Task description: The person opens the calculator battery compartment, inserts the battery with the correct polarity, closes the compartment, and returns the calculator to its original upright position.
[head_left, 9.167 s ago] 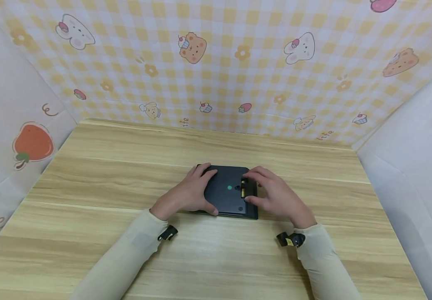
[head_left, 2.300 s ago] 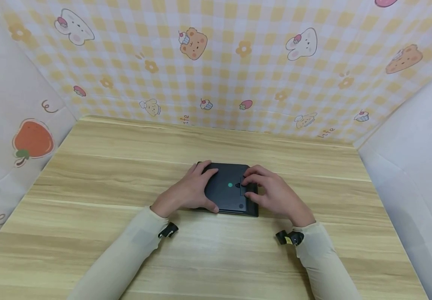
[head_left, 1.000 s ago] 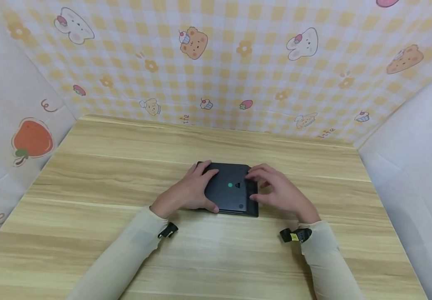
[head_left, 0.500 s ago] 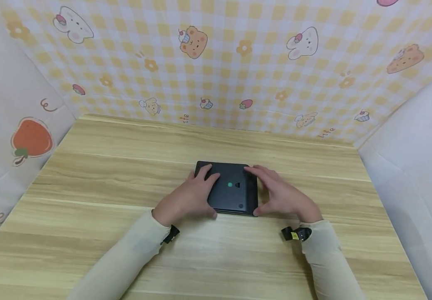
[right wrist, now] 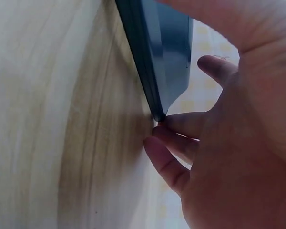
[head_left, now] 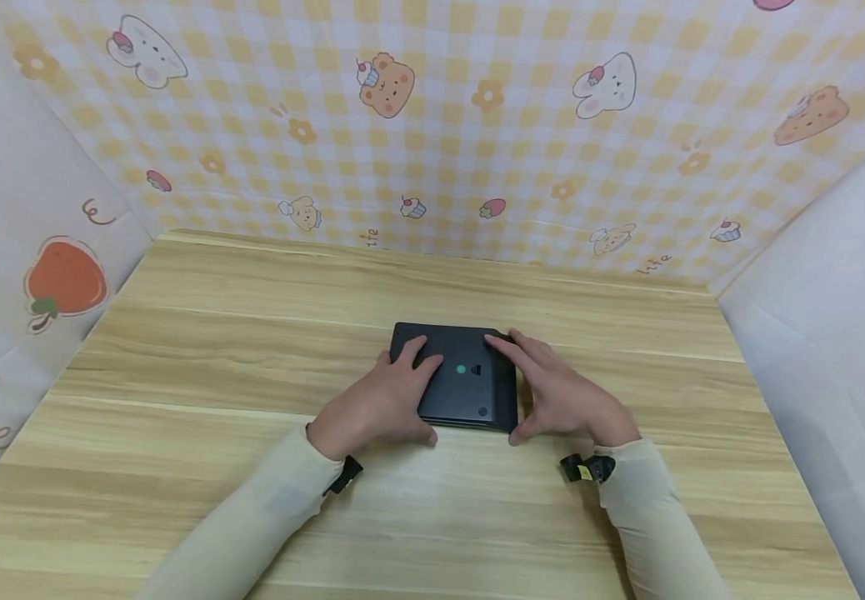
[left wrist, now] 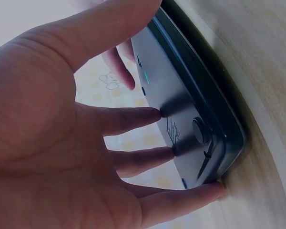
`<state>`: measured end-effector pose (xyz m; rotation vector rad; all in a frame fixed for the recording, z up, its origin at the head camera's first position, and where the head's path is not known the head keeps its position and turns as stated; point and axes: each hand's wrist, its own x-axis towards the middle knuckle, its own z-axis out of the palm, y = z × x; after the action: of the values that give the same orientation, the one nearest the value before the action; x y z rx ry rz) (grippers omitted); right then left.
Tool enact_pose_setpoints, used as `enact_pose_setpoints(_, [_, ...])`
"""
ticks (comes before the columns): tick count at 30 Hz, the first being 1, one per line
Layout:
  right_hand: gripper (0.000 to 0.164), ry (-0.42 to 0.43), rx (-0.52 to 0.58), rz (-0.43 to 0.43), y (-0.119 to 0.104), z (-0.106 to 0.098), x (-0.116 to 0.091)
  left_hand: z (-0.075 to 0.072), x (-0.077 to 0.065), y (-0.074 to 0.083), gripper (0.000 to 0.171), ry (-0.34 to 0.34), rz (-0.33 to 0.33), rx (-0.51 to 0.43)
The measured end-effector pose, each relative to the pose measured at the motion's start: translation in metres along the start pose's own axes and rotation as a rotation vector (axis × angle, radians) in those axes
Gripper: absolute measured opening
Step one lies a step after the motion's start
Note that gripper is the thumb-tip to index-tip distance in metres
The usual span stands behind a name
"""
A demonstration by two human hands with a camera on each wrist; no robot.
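A black calculator [head_left: 462, 392] lies face down on the wooden table, its battery cover in place beside a small green sticker [head_left: 461, 369]. My left hand [head_left: 380, 400] spreads over its left part. Two straight fingertips touch the back in the left wrist view, where the little finger [left wrist: 190, 198] reaches the corner by a round rubber foot [left wrist: 200, 130]. My right hand [head_left: 563, 396] spans the right end, thumb at the near corner. Fingers [right wrist: 181, 125] of it meet the far corner in the right wrist view, one raised off the calculator.
The table [head_left: 252, 350] ends at a yellow checked cloth [head_left: 447, 158] with cartoon prints at the back. White cloth walls [head_left: 845, 333] stand on both sides. Each wrist wears a small black camera [head_left: 586, 468] over a pale sleeve.
The battery compartment was uncovered earlier, with a battery showing; now its cover is on. My right hand has left the cover for the calculator's right end. My left hand has shifted slightly nearer.
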<state>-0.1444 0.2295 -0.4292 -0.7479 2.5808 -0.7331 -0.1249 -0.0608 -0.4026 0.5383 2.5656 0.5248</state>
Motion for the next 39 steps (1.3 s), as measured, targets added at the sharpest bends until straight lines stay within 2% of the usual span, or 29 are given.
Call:
enact_pose_setpoints(9, [0.143, 0.036, -0.01, -0.028, 0.005, 0.001, 0.003, 0.001, 0.0, 0.003, 0.106, 0.021, -0.004, 0.027])
enact_pose_setpoints(16, [0.143, 0.048, 0.001, -0.056, 0.007, 0.001, 0.005, 0.001, 0.002, 0.003, 0.106, 0.062, -0.011, 0.025])
enact_pose_setpoints(22, [0.142, 0.044, 0.045, -0.055, 0.01, -0.001, 0.004, 0.002, 0.004, 0.003, 0.108, 0.082, -0.023, 0.03])
enact_pose_setpoints(32, [0.141, 0.041, 0.144, -0.111, 0.007, -0.004, 0.002, 0.004, 0.003, 0.006, 0.1, 0.128, -0.013, 0.036])
enact_pose_setpoints(36, [0.131, 0.064, 0.217, -0.114, 0.008, -0.008, 0.0, 0.002, 0.002, 0.003, 0.101, 0.13, -0.002, 0.01])
enact_pose_setpoints(39, [0.107, 0.113, 0.253, -0.106, 0.01, -0.012, -0.001, -0.001, 0.002, -0.001, 0.102, 0.131, 0.021, -0.001])
